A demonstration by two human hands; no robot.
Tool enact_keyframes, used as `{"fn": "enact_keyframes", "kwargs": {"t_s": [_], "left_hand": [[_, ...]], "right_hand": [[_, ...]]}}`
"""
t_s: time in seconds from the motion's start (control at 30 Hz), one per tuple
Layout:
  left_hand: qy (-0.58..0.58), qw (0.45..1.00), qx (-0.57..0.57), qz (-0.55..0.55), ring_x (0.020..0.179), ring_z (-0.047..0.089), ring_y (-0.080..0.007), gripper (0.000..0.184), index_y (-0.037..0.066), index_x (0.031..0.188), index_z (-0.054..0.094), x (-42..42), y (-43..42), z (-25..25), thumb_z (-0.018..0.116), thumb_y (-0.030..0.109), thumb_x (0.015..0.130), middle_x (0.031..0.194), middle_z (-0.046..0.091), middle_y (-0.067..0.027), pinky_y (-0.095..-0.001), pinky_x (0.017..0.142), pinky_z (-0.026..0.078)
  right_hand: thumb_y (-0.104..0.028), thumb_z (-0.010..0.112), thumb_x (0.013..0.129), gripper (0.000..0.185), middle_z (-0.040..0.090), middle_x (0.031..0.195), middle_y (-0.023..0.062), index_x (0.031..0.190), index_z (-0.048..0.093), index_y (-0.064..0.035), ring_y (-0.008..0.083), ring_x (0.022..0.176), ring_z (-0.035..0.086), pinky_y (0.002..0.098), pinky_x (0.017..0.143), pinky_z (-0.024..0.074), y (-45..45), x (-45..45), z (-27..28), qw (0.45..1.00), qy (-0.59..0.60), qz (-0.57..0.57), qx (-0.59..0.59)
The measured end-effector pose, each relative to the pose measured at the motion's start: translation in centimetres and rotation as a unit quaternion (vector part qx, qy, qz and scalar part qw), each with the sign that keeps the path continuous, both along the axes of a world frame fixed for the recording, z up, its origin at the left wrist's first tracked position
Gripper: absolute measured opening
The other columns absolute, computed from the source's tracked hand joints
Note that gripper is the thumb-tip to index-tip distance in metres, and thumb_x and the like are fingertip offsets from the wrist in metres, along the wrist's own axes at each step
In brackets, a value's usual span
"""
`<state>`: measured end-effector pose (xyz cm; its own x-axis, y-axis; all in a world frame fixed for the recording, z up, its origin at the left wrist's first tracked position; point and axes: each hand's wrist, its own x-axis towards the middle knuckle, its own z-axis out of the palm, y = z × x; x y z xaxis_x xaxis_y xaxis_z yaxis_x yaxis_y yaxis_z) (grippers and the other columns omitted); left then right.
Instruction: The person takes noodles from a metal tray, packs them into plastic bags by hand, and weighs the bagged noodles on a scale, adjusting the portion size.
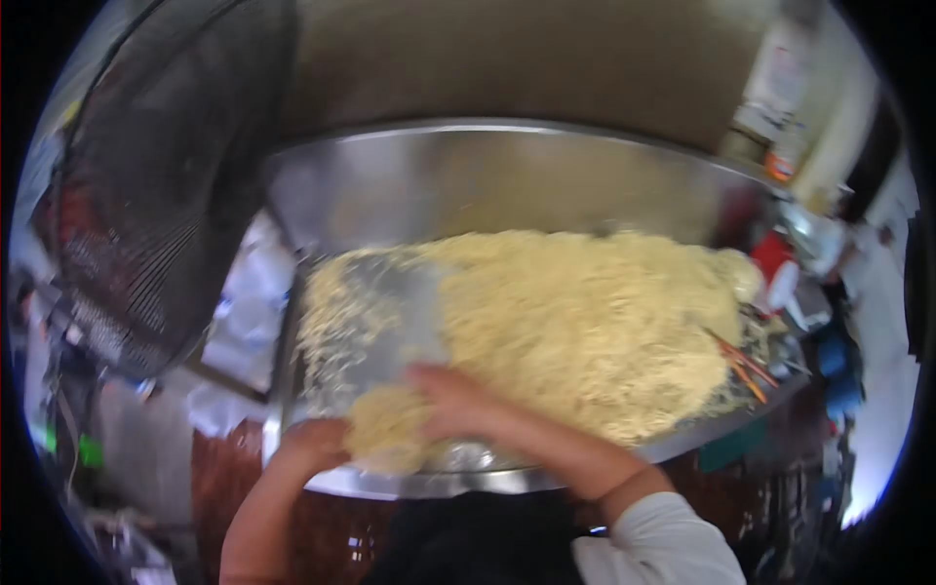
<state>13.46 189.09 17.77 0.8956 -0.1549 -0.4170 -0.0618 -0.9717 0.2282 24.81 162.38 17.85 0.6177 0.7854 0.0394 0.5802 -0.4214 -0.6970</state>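
A big mound of pale yellow noodles [585,312] fills the middle and right of a wide metal tray [526,483]. At the tray's front left, a clump of noodles [385,424] sits between my two hands. My left hand [317,444] grips the clump's left side, close to the front rim. From the right, my right hand [458,402] curls against its other side, fingers pointing left. A paler patch shows under the clump; motion blur hides whether it is a bag or bowl. Loose noodle scraps [336,312] are scattered over the tray's left part.
A large dark mesh fan guard [146,214] rises at the left. Orange-red sticks or tongs [743,366] lie at the tray's right end. Clear plastic bags [249,312] hang beside the left edge. A raised metal back wall [507,185] borders the tray.
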Motion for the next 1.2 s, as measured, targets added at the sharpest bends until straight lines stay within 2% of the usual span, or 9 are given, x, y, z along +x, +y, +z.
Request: {"fn": "enact_keyframes", "kwargs": {"t_s": [0.07, 0.13, 0.23, 0.47, 0.53, 0.73, 0.87, 1.0, 1.2], "left_hand": [[0.0, 0.996, -0.091, -0.005, 0.09, 0.064, -0.0299, 0.05, 0.012, 0.116, 0.062, 0.0, 0.0, 2.5, 0.072, 0.017, 0.067, 0.098, 0.066, -0.0172, -0.0365, 0.082, 0.049], [0.037, 0.981, -0.183, 0.045, 0.07, 0.059, -0.0146, 0.052, 0.01, 0.119, 0.062, -0.3, 0.6, 4.2, 0.071, 0.009, 0.068, 0.078, 0.064, -0.0076, -0.0274, 0.067, 0.047], [0.147, 0.93, -0.243, 0.233, 0.083, 0.061, -0.0109, 0.055, 0.007, 0.123, 0.059, -0.7, 2.9, 4.9, 0.072, 0.006, 0.069, 0.092, 0.067, -0.0051, -0.0227, 0.073, 0.048], [0.053, 0.855, -0.503, 0.117, 0.087, 0.057, -0.0083, 0.072, 0.002, 0.133, 0.045, 1.5, -5.3, 3.0, 0.076, 0.005, 0.069, 0.098, 0.06, -0.0016, -0.0254, 0.077, 0.049], [-0.008, 0.807, -0.59, 0.04, 0.105, 0.054, -0.0157, 0.047, 0.001, 0.123, 0.053, 3.2, -7.4, -3.0, 0.067, 0.009, 0.08, 0.123, 0.054, -0.0065, -0.0305, 0.089, 0.046], [0.045, 0.88, -0.455, 0.132, 0.106, 0.057, -0.0209, 0.04, 0.003, 0.117, 0.056, 3.4, -8.4, -2.8, 0.065, 0.017, 0.081, 0.115, 0.06, -0.0125, -0.0322, 0.091, 0.046], [0.081, 0.996, 0.026, 0.019, 0.107, 0.059, -0.0304, 0.037, 0.008, 0.111, 0.061, 3.1, -6.5, 3.2, 0.06, 0.027, 0.08, 0.111, 0.063, -0.0182, -0.0392, 0.088, 0.048], [0.124, 0.979, 0.157, 0.023, 0.102, 0.062, -0.0308, 0.032, 0.01, 0.102, 0.067, 1.9, -3.6, 1.5, 0.058, 0.03, 0.079, 0.105, 0.066, -0.0162, -0.0427, 0.085, 0.05], [0.141, 0.982, 0.125, 0.028, 0.095, 0.064, -0.0314, 0.054, 0.012, 0.108, 0.067, 0.6, -2.5, 3.2, 0.066, 0.052, 0.072, 0.102, 0.067, -0.0136, -0.0401, 0.081, 0.05]], "right_hand": [[-0.037, 0.081, 0.057, 0.107, 0.039, 0.138, 0.0269, 0.142, 0.026, -0.0018, 0.0379, 0.12, 0.047, 0.0425, 0.101, 0.0398, 2.9, -2.8, -5.3, 0.996, -0.076, 0.038, -0.008], [-0.036, 0.074, 0.066, 0.085, 0.051, 0.126, 0.0248, 0.136, 0.038, -0.0057, 0.038, 0.109, 0.055, 0.0441, 0.091, 0.0461, 2.5, -4.4, -4.1, 0.992, -0.039, -0.041, -0.112], [-0.029, 0.064, 0.075, 0.051, 0.062, 0.108, 0.0201, 0.121, 0.054, -0.0091, 0.0362, 0.094, 0.062, 0.0444, 0.079, 0.0499, 1.9, -2.9, -6.9, 0.98, 0.096, -0.05, -0.165], [-0.013, 0.054, 0.073, 0.024, 0.064, 0.083, 0.016, 0.095, 0.063, -0.0055, 0.0354, 0.077, 0.063, 0.0413, 0.069, 0.0502, 4.7, -3.8, 0.5, 0.963, -0.022, 0.017, 0.27], [-0.012, 0.056, 0.072, 0.023, 0.064, 0.085, 0.0163, 0.093, 0.063, -0.0045, 0.0357, 0.077, 0.062, 0.0408, 0.068, 0.0501, 5.4, -4.0, 0.9, 0.968, 0.027, 0.029, 0.248], [-0.023, 0.069, 0.071, 0.032, 0.063, 0.094, 0.0181, 0.094, 0.062, -0.0008, 0.0352, 0.09, 0.061, 0.0399, 0.076, 0.0488, 1.7, -0.8, -1.2, 0.969, -0.029, -0.014, 0.245], [-0.042, 0.074, 0.068, 0.058, 0.063, 0.095, 0.0179, 0.111, 0.06, -0.0064, 0.0347, 0.095, 0.059, 0.046, 0.089, 0.0435, -3.4, -1.1, -1.1, 0.985, -0.064, -0.014, -0.159], [-0.043, 0.074, 0.067, 0.06, 0.063, 0.103, 0.0167, 0.113, 0.058, -0.0071, 0.0316, 0.105, 0.057, 0.0512, 0.1, 0.0343, -6.5, 1.0, -4.9, 0.974, -0.072, -0.016, -0.214], [-0.045, 0.074, 0.066, 0.071, 0.054, 0.124, 0.0166, 0.123, 0.054, -0.0077, 0.033, 0.123, 0.043, 0.0502, 0.108, 0.0256, 0.2, -3.2, -2.9, 0.985, -0.169, -0.018, -0.023]]}}
